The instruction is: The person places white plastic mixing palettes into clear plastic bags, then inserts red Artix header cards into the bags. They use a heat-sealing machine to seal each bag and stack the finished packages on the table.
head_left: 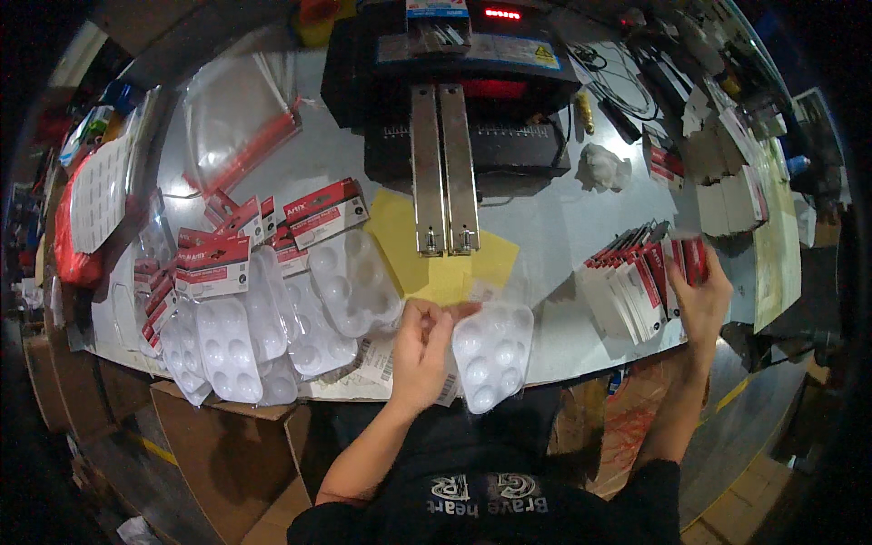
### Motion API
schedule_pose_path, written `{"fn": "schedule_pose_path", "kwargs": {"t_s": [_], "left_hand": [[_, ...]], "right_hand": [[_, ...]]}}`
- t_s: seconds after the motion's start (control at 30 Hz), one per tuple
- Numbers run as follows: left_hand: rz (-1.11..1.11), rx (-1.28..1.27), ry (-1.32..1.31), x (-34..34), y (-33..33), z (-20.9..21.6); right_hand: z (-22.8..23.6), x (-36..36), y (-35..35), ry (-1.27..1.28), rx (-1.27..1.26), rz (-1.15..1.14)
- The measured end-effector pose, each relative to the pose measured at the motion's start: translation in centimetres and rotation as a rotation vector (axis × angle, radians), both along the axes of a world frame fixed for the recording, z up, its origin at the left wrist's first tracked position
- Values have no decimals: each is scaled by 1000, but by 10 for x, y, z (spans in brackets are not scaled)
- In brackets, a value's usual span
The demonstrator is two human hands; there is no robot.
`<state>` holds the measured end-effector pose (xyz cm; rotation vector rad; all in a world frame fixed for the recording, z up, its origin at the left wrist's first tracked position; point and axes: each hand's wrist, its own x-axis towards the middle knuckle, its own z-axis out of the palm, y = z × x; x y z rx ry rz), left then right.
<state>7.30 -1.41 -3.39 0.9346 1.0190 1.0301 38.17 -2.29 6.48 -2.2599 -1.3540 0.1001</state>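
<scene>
Black shirt [400, 509] cloth lies nearest the camera, along the lower edge. Just beyond it, a white palette [493, 354] with round wells lies at the front of the grey worktop [559, 359]. It looks light and fairly stiff, though thin enough to crack if bent; any clear film around it would be slippery, so the flat rim seems the best hold. The left hand [422, 354] is at its upper left corner, thumb and fingers drawn together; glare hides whether they pinch anything. Off to the right, the right hand [705, 295] has its grip closed on the end of a row of red-and-white cards [627, 286]. Left of the palette sits a heap of packed palettes [232, 350]. Farther back are a yellow sheet [436, 277] and a black machine [463, 145] with two metal bars [445, 173].
</scene>
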Motion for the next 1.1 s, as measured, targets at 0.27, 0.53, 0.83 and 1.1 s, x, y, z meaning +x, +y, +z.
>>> {"fn": "schedule_pose_path", "kwargs": {"t_s": [0.27, 0.53, 0.83, 1.1], "left_hand": [[-206, -36, 201, -16, -22, 50], [-183, 50, 419, -28, -20, 59], [-204, 177, 441, -30, -20, 47], [188, 199, 419, -31, -20, 23]], "right_hand": [[-9, -125, 14, 356, -23, 802], [-25, -143, 22, 189, -9, 915], [-30, -138, 22, 180, -12, 1028], [-37, -120, 16, 770, -301, 550]]}}
